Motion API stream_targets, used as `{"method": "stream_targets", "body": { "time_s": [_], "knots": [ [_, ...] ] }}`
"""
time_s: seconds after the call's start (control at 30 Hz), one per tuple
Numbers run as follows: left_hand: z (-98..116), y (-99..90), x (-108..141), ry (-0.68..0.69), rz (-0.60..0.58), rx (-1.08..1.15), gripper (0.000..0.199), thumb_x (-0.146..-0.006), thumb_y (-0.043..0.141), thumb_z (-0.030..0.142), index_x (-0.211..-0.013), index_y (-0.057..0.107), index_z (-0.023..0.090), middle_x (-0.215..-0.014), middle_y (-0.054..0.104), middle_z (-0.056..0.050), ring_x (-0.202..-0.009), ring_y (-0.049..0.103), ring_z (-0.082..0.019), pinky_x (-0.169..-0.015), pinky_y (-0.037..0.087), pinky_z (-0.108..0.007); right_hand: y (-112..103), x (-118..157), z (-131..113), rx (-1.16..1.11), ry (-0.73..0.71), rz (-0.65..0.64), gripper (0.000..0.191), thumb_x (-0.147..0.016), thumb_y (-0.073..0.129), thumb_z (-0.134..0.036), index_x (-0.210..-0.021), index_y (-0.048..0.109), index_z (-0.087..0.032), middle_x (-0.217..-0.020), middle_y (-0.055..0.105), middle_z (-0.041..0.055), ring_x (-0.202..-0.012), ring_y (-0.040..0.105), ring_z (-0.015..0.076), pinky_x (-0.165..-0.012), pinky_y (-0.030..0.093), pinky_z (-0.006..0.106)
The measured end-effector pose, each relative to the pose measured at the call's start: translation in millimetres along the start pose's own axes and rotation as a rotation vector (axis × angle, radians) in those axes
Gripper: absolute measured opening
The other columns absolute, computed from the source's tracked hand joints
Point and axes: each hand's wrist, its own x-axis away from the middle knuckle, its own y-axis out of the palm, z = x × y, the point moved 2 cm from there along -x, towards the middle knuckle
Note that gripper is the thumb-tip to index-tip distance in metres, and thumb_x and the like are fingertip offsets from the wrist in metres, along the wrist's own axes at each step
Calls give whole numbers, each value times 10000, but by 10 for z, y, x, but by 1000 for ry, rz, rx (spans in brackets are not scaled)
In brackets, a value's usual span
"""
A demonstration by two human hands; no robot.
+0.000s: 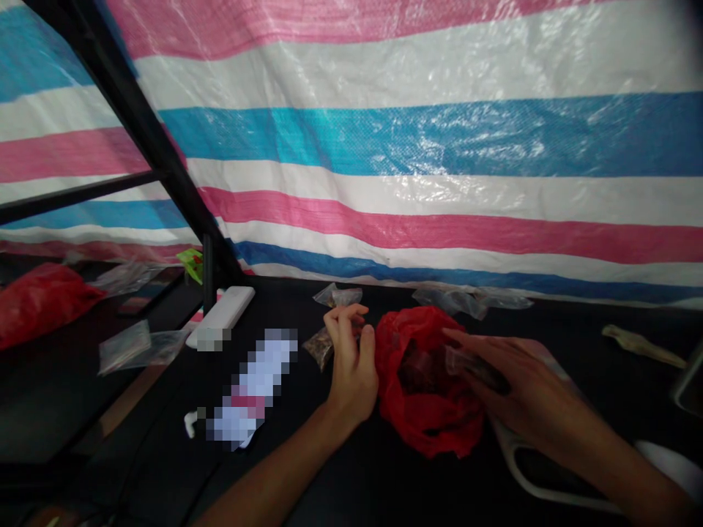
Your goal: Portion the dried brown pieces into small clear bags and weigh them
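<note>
Red plastic bag (pixel 433 417) lying between both hands, a clear packet (pixel 472 368) at its mouth.
Right hand (pixel 527 395) pinches the packet at three o'clock; left hand (pixel 351 366) curls at nine, thumb on the bag, grip unclear. Dark contents inside; a small dark-filled pouch (pixel 319 348) sits at ten.

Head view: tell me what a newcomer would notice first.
A big striped tarpaulin in pink, white and blue fills the background behind the black table. Front and centre on the table, a crumpled red plastic bag sits between the left hand and the right hand, whose fingers lie over a clear plastic packet at the bag's mouth.
</note>
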Motion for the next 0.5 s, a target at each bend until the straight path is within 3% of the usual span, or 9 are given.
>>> {"method": "stream_targets", "body": {
  "time_s": [0.17,0.5],
  "knots": [
    [-14,3,7,-15,-13,14,210,-1064,374,241,-1179,549,249,-1195,443,-69,-1070,525,-206,-1022,471,-409,-26,-2,-61,-22,14,3,468,-991,634,-443,-1453,595,-377,-1314,750,16,-1165,702,285,-1009,554,494],
    [-35,13,27,-27,-45,29,234,-1089,359,335,-1186,556,253,-1171,463,-65,-1046,536,-210,-1024,457,-413,56,-23,-38,-38,22,-22,448,-1038,553,-388,-1486,553,-383,-1333,737,18,-1198,690,266,-1063,527,514]
  ]
}}
